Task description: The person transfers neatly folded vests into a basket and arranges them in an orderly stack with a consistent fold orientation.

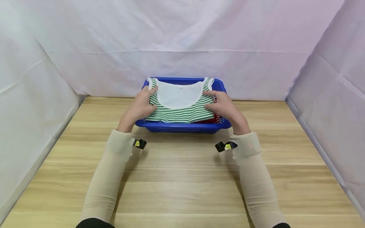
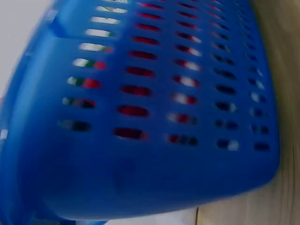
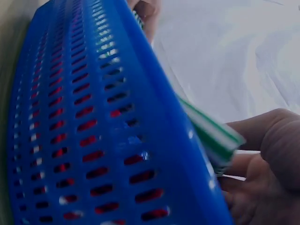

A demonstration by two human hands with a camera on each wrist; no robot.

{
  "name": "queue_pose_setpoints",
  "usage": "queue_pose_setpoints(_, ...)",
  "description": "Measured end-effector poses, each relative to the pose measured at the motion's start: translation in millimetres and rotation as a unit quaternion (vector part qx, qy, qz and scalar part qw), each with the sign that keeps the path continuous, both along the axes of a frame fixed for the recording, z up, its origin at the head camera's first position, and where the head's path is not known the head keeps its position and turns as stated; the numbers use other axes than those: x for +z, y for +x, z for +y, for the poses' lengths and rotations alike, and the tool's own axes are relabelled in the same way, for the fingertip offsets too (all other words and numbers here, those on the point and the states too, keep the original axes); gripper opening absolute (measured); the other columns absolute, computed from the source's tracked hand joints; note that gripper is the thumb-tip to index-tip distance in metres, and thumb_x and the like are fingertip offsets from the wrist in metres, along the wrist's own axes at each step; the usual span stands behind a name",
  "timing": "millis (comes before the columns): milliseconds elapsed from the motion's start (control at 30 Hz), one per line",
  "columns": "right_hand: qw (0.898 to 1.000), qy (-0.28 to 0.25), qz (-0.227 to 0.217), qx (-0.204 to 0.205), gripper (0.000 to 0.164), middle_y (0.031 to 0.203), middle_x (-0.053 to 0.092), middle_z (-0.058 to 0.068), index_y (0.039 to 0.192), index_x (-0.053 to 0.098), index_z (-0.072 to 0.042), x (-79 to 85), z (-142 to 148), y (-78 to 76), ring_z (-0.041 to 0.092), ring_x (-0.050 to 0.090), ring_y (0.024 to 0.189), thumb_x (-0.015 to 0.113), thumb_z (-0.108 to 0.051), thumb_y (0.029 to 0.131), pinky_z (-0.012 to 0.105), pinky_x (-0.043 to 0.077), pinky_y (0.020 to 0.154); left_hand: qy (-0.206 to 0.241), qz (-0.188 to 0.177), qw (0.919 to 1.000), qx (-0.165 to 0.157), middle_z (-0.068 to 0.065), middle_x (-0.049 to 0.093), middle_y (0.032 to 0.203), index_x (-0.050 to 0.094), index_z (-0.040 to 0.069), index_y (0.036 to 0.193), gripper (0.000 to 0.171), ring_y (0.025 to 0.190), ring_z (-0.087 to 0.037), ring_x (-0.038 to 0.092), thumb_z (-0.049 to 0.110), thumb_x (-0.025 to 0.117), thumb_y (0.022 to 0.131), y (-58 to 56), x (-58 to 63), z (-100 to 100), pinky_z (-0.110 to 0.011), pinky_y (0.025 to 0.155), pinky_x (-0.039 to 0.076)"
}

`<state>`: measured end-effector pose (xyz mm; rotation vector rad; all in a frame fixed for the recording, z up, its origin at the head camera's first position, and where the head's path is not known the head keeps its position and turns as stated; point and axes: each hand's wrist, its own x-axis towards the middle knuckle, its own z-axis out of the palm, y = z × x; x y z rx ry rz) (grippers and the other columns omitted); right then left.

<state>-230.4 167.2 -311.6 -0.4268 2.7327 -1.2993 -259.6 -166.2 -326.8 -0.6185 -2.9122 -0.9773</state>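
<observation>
A folded green-and-white striped tank top [image 1: 180, 114] lies on top in a blue plastic basket [image 1: 182, 128], neckline facing up and straps toward the back rim. My left hand [image 1: 141, 103] holds its left side, thumb and index finger spread over the fabric. On the opposite side my right hand [image 1: 225, 105] grips the right edge. The right wrist view shows the folded striped edge [image 3: 213, 133] between the thumb and fingers, just above the basket rim. Red clothing [image 1: 210, 121] peeks out beneath the tank top. In the left wrist view, the basket wall [image 2: 140, 173] hides the left hand.
The basket stands at the back of a wooden table [image 1: 182, 177], close to a white cloth backdrop [image 1: 182, 38]. White cloth also hangs along the left and right sides. Small black cameras [image 1: 140, 144] sit at both wrists.
</observation>
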Motion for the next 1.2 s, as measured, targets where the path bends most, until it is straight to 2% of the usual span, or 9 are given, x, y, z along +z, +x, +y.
queue_pose_setpoints(133,0.998,0.065,-0.014,0.010,0.063,0.162,0.041,0.019,0.155,0.046,-0.006,-2.6,4.2,-2.5,0.025,0.047,0.082,0.062,-0.008,0.094,0.036,0.041,0.074,-0.027,0.015,0.9995,-0.007,-0.028,0.024,0.166,0.023,0.007,0.164,0.082,0.122,-0.037,0.046,-0.005,0.056,0.090,-1.4,-5.0,7.1,-0.044,0.079,0.043)
queue_pose_setpoints(333,0.994,0.106,-0.013,0.004,0.064,0.162,0.041,0.020,0.155,0.046,-0.005,-6.2,3.5,-3.9,0.018,0.031,0.055,0.057,-0.001,0.091,0.032,0.035,0.056,-0.095,0.016,0.9953,-0.006,-0.025,0.019,0.169,0.022,0.007,0.164,0.079,0.123,-0.036,0.051,-0.003,0.054,0.092,2.3,-10.0,13.2,-0.041,0.074,0.042)
queue_pose_setpoints(467,0.990,0.139,0.002,-0.016,0.066,0.162,0.042,0.019,0.154,0.048,-0.005,-8.2,1.1,-5.2,0.027,0.048,0.080,0.054,0.000,0.089,0.033,0.036,0.059,-0.115,0.021,0.9932,0.000,-0.024,0.019,0.170,0.025,0.007,0.164,0.077,0.129,-0.037,0.050,-0.004,0.052,0.093,4.2,-11.9,15.1,-0.041,0.068,0.039)
queue_pose_setpoints(633,0.985,0.168,0.002,-0.034,0.068,0.162,0.043,0.018,0.154,0.048,-0.006,-9.4,-1.2,-7.5,0.034,0.050,0.110,0.051,0.000,0.086,0.039,0.040,0.072,-0.119,0.032,0.9923,0.008,-0.024,0.023,0.169,0.030,0.008,0.163,0.072,0.143,-0.042,0.044,-0.001,0.053,0.095,4.8,-10.9,17.3,-0.047,0.082,0.048)
queue_pose_setpoints(700,0.983,0.179,0.001,-0.036,0.068,0.161,0.043,0.018,0.154,0.048,-0.006,-10.1,-2.0,-8.5,0.034,0.049,0.114,0.050,0.000,0.086,0.041,0.041,0.077,-0.123,0.033,0.9918,0.012,-0.023,0.024,0.168,0.034,0.009,0.162,0.069,0.140,-0.042,0.048,0.001,0.055,0.096,5.1,-10.2,18.4,-0.049,0.086,0.049)
queue_pose_setpoints(867,0.979,0.201,0.004,-0.040,0.067,0.160,0.045,0.018,0.153,0.049,-0.006,-12.3,-2.8,-10.1,0.033,0.049,0.116,0.049,-0.001,0.087,0.043,0.042,0.081,-0.130,0.035,0.9907,0.020,-0.023,0.024,0.168,0.045,0.012,0.157,0.061,0.114,-0.038,0.060,0.005,0.057,0.097,5.1,-11.8,19.9,-0.046,0.075,0.050)
queue_pose_setpoints(1000,0.977,0.208,0.010,-0.044,0.068,0.158,0.047,0.021,0.155,0.044,-0.003,-13.4,-3.5,-10.4,0.035,0.051,0.115,0.052,-0.002,0.087,0.047,0.045,0.086,-0.137,0.064,0.9883,0.020,-0.023,0.019,0.170,0.051,0.010,0.153,0.056,0.132,-0.044,0.051,0.008,0.061,0.097,4.8,-14.2,17.9,-0.054,0.097,0.052)
queue_pose_setpoints(1100,0.974,0.220,0.028,-0.056,0.072,0.157,0.046,0.024,0.157,0.037,0.000,-13.9,-4.7,-10.2,0.039,0.052,0.124,0.057,-0.007,0.089,0.054,0.047,0.098,-0.155,0.093,0.9835,0.012,-0.021,0.020,0.171,0.057,0.006,0.147,0.051,0.155,-0.048,0.024,0.013,0.065,0.098,3.7,-15.4,16.7,-0.060,0.123,0.031)
queue_pose_setpoints(1200,0.970,0.230,0.059,-0.059,0.070,0.157,0.043,0.026,0.156,0.040,-0.002,-13.7,-6.8,-8.6,0.042,0.048,0.136,0.062,-0.011,0.090,0.059,0.045,0.108,-0.189,0.102,0.9768,-0.003,-0.020,0.037,0.165,0.065,0.005,0.138,0.040,0.158,-0.046,0.017,0.019,0.063,0.100,3.2,-16.1,16.2,-0.059,0.127,0.020)
